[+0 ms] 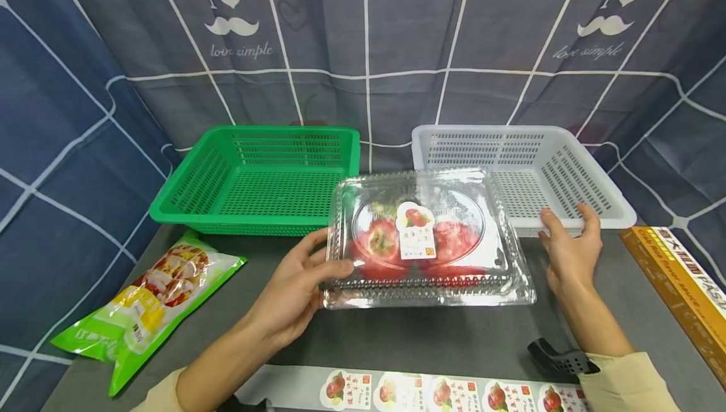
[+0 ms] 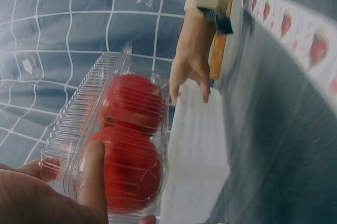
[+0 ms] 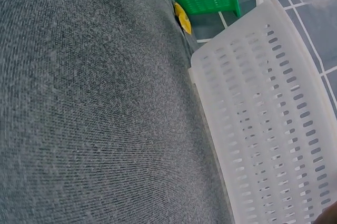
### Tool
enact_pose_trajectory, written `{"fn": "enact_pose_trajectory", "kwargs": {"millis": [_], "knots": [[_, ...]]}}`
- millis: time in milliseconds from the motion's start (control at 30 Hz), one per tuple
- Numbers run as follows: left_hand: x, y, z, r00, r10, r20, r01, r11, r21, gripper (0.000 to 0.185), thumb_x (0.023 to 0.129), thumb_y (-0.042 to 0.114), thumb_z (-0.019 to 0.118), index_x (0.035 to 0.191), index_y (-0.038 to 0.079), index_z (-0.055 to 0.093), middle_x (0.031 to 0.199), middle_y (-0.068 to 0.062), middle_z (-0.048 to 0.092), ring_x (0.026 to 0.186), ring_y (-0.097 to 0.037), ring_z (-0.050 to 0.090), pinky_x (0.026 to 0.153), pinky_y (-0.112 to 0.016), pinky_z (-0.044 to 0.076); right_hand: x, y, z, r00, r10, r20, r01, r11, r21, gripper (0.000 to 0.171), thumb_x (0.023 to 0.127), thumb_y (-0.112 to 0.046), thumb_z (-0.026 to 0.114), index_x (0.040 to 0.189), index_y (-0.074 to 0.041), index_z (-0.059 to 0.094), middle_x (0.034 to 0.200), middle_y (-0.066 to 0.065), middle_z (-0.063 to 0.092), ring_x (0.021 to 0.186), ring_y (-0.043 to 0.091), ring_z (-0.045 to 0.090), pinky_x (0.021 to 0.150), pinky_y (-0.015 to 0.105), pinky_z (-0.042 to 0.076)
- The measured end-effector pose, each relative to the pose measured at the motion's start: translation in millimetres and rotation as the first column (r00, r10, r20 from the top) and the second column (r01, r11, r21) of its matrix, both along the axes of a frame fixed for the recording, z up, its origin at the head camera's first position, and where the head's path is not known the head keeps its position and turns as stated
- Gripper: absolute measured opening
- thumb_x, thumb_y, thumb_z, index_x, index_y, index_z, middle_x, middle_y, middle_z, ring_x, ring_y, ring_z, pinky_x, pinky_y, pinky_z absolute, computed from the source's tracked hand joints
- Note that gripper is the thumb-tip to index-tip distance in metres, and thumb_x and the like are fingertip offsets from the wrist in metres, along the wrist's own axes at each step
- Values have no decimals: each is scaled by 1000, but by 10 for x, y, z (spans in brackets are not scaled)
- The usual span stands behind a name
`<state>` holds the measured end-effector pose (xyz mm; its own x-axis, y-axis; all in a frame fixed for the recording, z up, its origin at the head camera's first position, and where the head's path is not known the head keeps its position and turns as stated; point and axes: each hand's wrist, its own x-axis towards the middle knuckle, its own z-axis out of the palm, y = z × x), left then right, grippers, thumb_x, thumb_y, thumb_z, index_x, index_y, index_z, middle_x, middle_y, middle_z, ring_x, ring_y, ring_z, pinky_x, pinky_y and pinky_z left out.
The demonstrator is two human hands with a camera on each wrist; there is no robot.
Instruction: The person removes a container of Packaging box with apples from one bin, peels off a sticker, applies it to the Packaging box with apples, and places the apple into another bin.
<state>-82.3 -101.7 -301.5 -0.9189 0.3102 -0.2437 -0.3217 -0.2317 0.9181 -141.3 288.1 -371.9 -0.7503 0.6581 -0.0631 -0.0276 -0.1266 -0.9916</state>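
Observation:
My left hand [image 1: 300, 286] grips the left end of a clear plastic clamshell box [image 1: 510, 267], its thumb over the near side. Inside the box are red, apple-like fruits [image 2: 134, 103]; a white label [image 1: 416, 242] with a fruit picture is on the lid. The box is held up, tilted, in front of the two baskets. At the near rim of the white basket [image 1: 607, 210], my right hand [image 1: 573, 254] has its thumb and fingers apart, with no item between them. Its fingertips overlap the rim; firm contact cannot be told.
A green basket [image 1: 255, 218] stands at the back left. Left of the hands lies a green-and-white food bag [image 1: 164, 298]. A strip of fruit labels [image 1: 397, 393] runs along the near edge, and a long orange pasta box [image 1: 675, 292] lies at the right. A patterned curtain [image 1: 317, 34] hangs behind.

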Motion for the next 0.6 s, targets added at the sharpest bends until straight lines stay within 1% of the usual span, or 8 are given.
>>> {"fn": "enact_pose_trajectory", "kwargs": {"millis": [67, 133, 200, 300, 367, 433, 533, 600], "knots": [[-135, 105, 37, 999, 30, -11, -30, 999, -17, 73, 86, 3, 69, 148, 12, 30, 136, -17, 49, 90, -15, 57, 59, -21, 47, -1, 4, 15, 1000, -3, 7, 4, 1000, -19, 73, 94, -14, 67, 154, -23, 27, 147, 5, 35, 115, 13, 53, 94, 24, 48], [-274, 210, 70, 998, 57, -11, -57, 998, -41, 72, 86, 5, 70, 147, 14, 33, 133, -14, 49, 78, -11, 47, 50, -18, 37, 2, 6, 31, 1000, -2, 12, 3, 999, -34, 73, 94, -13, 67, 154, -22, 27, 144, 4, 38, 111, 12, 54, 85, 19, 50], [-419, 324, 99, 997, 71, -5, -71, 997, -25, 72, 86, 5, 71, 147, 14, 34, 131, -13, 48, 78, -12, 43, 51, -17, 41, 2, 9, 36, 1000, -9, 1, 9, 998, -55, 72, 93, -11, 67, 153, -22, 28, 137, 2, 43, 107, 10, 55, 74, 13, 51], [-651, 517, 149, 996, 86, 13, -87, 996, 32, 73, 85, 3, 70, 147, 13, 33, 133, -14, 45, 97, -19, 53, 69, -28, 57, 7, 12, 45, 1000, -15, -27, 12, 995, -95, 70, 93, -6, 67, 152, -20, 31, 133, 0, 45, 103, 10, 55, 68, 13, 52], [-801, 655, 186, 995, 94, 18, -95, 995, 45, 74, 86, 3, 71, 148, 12, 33, 140, -14, 42, 118, -28, 52, 81, -41, 57, 7, 18, 47, 999, -21, -42, 16, 993, -118, 69, 92, -4, 67, 150, -19, 33, 133, 0, 45, 102, 9, 56, 68, 14, 52], [-942, 792, 218, 994, 104, 18, -104, 994, 23, 74, 86, 4, 71, 149, 12, 34, 142, -13, 42, 127, -32, 48, 85, -45, 55, 7, 21, 48, 998, -20, -53, 13, 991, -133, 68, 92, -2, 67, 150, -18, 34, 135, 1, 45, 101, 10, 57, 69, 16, 53], [-1123, 1021, 248, 992, 121, 27, -121, 993, 15, 72, 86, 4, 72, 148, 10, 36, 138, -14, 48, 126, -33, 50, 85, -44, 55, 0, 27, 45, 998, -20, -54, 12, 991, -135, 69, 91, -3, 68, 150, -18, 34, 135, 2, 43, 99, 10, 57, 69, 16, 53], [-1215, 1206, 247, 989, 141, 39, -142, 989, 41, 72, 85, 2, 71, 147, 7, 36, 132, -18, 53, 117, -34, 57, 81, -43, 57, 1, 36, 42, 999, -21, -44, 15, 992, -128, 70, 91, -4, 68, 150, -18, 34, 137, 2, 41, 100, 10, 56, 70, 16, 53]]}}
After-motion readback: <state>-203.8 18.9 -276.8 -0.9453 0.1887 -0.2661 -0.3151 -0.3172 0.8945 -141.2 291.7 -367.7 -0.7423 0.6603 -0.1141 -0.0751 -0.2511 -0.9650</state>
